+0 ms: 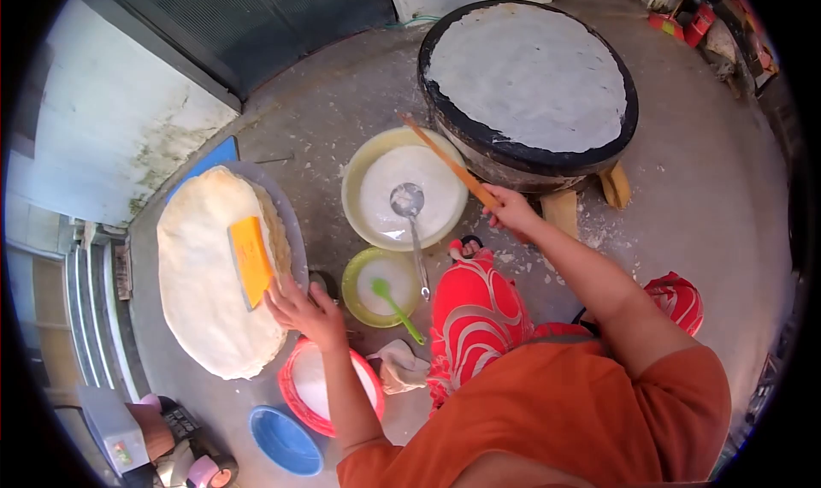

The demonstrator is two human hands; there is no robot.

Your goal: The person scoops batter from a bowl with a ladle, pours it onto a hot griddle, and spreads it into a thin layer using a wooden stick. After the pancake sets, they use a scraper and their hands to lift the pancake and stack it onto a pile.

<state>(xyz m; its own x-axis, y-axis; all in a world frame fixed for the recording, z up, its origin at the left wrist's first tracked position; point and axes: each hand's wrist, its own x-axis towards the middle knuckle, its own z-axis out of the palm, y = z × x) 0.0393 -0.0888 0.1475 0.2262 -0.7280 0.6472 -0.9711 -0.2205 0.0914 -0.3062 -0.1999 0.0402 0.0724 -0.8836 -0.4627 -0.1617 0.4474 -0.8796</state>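
My right hand (510, 212) is wrapped round the handle of a flat wooden stick (443, 157), which slants over the big bowl of white batter (382, 229) and beside the round black griddle (434, 103). A thin white sheet of batter (530, 73) covers most of the griddle's top. My left hand (306, 310) has its fingers spread, the fingertips right at the lower end of an orange scraper (250, 257). That scraper lies on a tall stack of pale round flatbreads (201, 291).
A metal ladle (408, 201) rests in the big bowl. Nearby are a small yellow-green bowl (349, 304) with a green spoon (393, 304), a red-rimmed basin (376, 385) of white stuff, a cloth (400, 366) and a blue basin (286, 441). Wooden blocks (560, 212) stand by the griddle.
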